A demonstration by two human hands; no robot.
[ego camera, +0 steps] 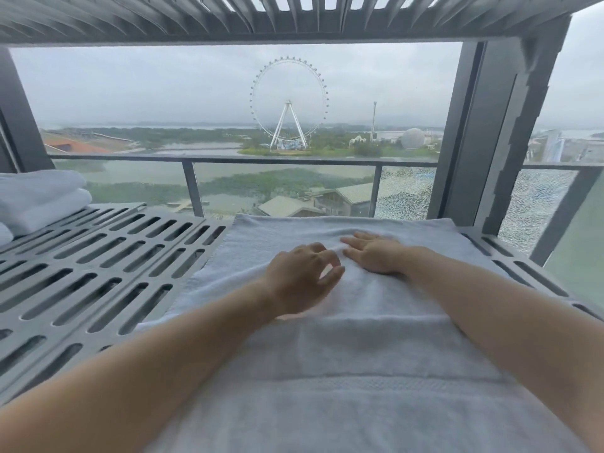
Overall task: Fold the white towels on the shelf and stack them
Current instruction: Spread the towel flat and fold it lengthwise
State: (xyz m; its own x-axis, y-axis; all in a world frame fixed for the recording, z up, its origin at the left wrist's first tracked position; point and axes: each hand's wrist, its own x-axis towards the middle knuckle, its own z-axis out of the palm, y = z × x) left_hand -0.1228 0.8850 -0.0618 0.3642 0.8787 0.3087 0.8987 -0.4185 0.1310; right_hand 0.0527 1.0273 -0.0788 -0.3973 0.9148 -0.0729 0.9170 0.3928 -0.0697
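A white towel (327, 371) lies spread flat on the right half of the grey slotted shelf (98, 266), reaching from the near edge to the back. My left hand (302, 277) hovers over or lightly touches the towel's middle, fingers loosely curled with nothing held. Just to its right, my right hand (376, 255) rests flat on the cloth with fingers straight. A stack of folded white towels (39, 199) sits at the far left of the shelf.
Another slotted shelf (261, 14) hangs close overhead. A dark upright post (496, 132) stands at the back right, another at the back left. Behind the shelf is a window with a balcony railing (248, 160).
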